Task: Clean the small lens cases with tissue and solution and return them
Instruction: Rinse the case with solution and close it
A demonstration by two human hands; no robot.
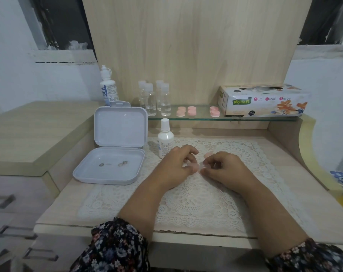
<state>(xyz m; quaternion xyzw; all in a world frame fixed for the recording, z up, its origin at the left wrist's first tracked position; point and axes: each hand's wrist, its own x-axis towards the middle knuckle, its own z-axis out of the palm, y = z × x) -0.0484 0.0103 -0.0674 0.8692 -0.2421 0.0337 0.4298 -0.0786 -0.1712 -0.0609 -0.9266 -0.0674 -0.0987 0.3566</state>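
Lenses (112, 164) lie in open white box (107, 169); 4 filled vials (154, 99) behind.

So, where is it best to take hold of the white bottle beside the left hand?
Grip the white bottle round its wide body, below the narrow capped neck, coming from the front right. It stands upright on the lace mat; the open grey box blocks its left side.

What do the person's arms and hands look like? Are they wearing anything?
Both hands are bare: the left hand and the right hand have no gloves, and no rings or watch can be seen. The forearms are bare too. Lower down, each arm comes out of a dark sleeve printed all over with small flowers in white, pink and blue; the other sleeve has the same pattern.
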